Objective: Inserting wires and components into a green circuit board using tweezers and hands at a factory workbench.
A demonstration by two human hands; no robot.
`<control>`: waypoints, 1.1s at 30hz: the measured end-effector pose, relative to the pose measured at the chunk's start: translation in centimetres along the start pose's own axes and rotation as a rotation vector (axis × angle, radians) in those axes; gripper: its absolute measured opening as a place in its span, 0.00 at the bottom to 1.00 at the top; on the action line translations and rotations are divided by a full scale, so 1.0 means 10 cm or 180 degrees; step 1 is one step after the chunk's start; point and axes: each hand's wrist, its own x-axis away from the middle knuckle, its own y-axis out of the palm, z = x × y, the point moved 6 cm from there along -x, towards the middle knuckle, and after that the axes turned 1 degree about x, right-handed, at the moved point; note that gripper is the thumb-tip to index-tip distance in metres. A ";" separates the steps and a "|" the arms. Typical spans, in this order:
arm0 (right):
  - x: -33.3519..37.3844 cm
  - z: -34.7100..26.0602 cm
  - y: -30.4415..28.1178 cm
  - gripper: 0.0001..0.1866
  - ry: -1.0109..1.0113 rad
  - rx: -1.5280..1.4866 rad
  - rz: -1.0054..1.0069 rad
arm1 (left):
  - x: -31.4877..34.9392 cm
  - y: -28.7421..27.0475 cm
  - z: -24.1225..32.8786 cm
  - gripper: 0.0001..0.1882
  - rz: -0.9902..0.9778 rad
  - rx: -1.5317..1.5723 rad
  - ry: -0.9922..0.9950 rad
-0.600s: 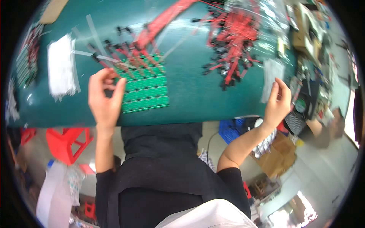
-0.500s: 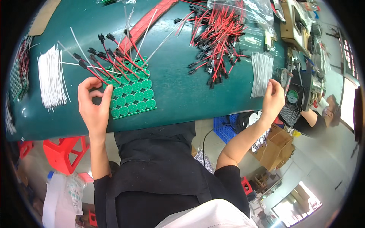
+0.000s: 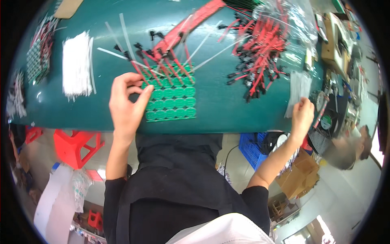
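Observation:
A green panel of small joined circuit boards (image 3: 170, 103) lies in front of me. Several red-and-black connector leads (image 3: 167, 67) and thin white strips (image 3: 124, 30) stand up slantwise from its far rows. At its left edge my left hand (image 3: 126, 97) is curled, thumb and forefinger closing around the lower end of the leftmost lead; the exact contact is partly hidden. My right hand (image 3: 302, 120) has its fingertips pinched together at the lower right of a bundle of thin white strips (image 3: 298, 87). Blur hides whether a strip is between them.
Another white bundle (image 3: 77, 65) lies left of the panel. Beyond are a red strip (image 3: 195, 22) and a pile of connector leads (image 3: 264, 44) beside a clear plastic bag (image 3: 302, 24). Cardboard box (image 3: 334, 40) and tools crowd the right; a red stool (image 3: 75, 146) stands below the table edge.
The whole view has shifted, so the table's contents appear farther right. My left hand stays at the panel's left edge. My right fingertips have moved slightly inward over the white bundle.

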 end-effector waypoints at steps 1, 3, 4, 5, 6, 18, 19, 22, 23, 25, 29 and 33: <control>0.00 0.01 -0.04 0.11 -0.0023 0.0079 -0.0014 | -0.01 0.00 0.00 0.17 -0.0035 0.0094 0.0026; 0.01 0.10 -0.13 0.09 0.0027 0.0209 -0.0029 | -0.02 0.03 0.00 0.18 -0.0088 0.0171 0.0049; 0.03 0.17 -0.15 0.09 0.0039 0.0348 -0.0023 | -0.03 0.05 0.00 0.18 -0.0118 0.0280 0.0040; 0.04 0.26 -0.11 0.09 0.0044 0.0278 -0.0073 | -0.03 0.03 -0.02 0.19 -0.0146 0.0379 0.0027; 0.02 0.25 -0.12 0.09 0.0058 0.0354 -0.0158 | -0.03 -0.03 -0.02 0.19 -0.0150 0.0343 0.0073; -0.05 0.56 0.20 0.10 -0.0388 0.0340 -0.0318 | -0.36 -1.48 -0.10 0.07 0.0513 -0.0674 -0.0145; -0.05 0.55 0.17 0.10 -0.0405 0.0321 -0.0315 | -0.41 -1.55 -0.13 0.07 0.0442 -0.0861 -0.0232; -0.11 0.48 0.16 0.09 -0.0170 0.0246 -0.0495 | -0.53 -1.75 -0.20 0.09 0.0494 -0.1079 -0.0394; -0.13 0.48 0.19 0.09 -0.0192 0.0211 -0.0475 | -0.56 -1.80 -0.21 0.09 0.0470 -0.1231 -0.0482; -0.14 0.56 0.26 0.08 -0.0213 0.0225 -0.0498 | -0.64 -1.84 -0.23 0.10 0.0387 -0.1301 -0.0394; -0.15 0.67 0.25 0.09 -0.0258 0.0202 -0.0454 | -0.79 -1.88 -0.30 0.11 0.0115 -0.1682 -0.0447; -0.15 0.69 0.13 0.07 0.0093 -0.0139 -0.0620 | -0.94 -1.84 -0.37 0.12 -0.0055 -0.2170 -0.0448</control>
